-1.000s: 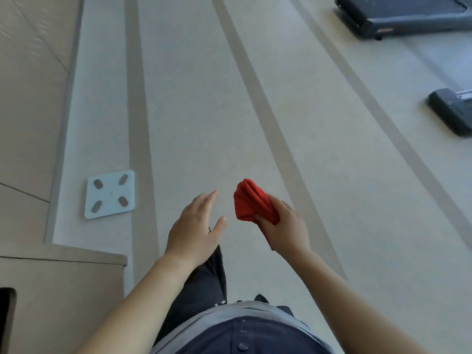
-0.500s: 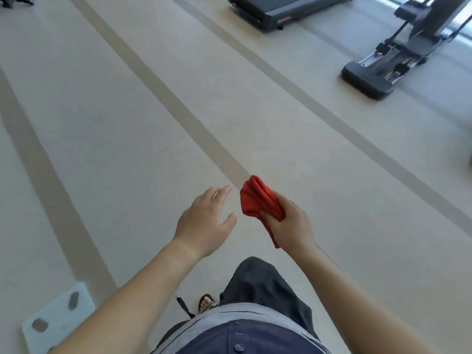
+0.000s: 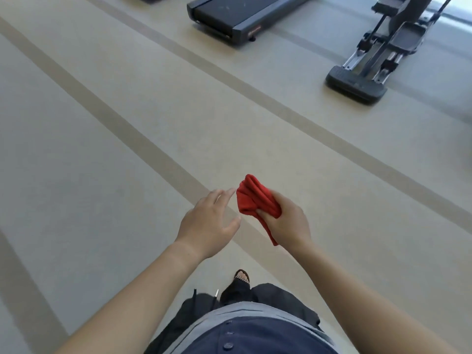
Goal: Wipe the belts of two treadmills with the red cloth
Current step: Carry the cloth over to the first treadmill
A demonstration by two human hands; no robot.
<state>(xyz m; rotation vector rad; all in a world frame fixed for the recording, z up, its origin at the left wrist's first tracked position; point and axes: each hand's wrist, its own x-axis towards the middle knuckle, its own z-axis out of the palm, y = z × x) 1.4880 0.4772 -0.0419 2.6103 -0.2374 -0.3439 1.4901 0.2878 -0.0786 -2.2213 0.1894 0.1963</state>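
the red cloth [image 3: 255, 198] is bunched in the right hand [image 3: 288, 223], whose grip is curled round it, up in the air over the striped floor [image 3: 76, 187] in front of the person's waist. the left hand [image 3: 207, 226] hovers just beside the cloth, its grip wide, fingers relaxed, holding nothing. well ahead stand a treadmill [image 3: 237, 16] and, to its right, an elliptical machine [image 3: 370, 67].

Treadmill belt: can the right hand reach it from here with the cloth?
Probably not yet. The right hand grips the red cloth near the body, while the treadmill belt lies well ahead across the floor. Nothing blocks the path; walking closer should do.
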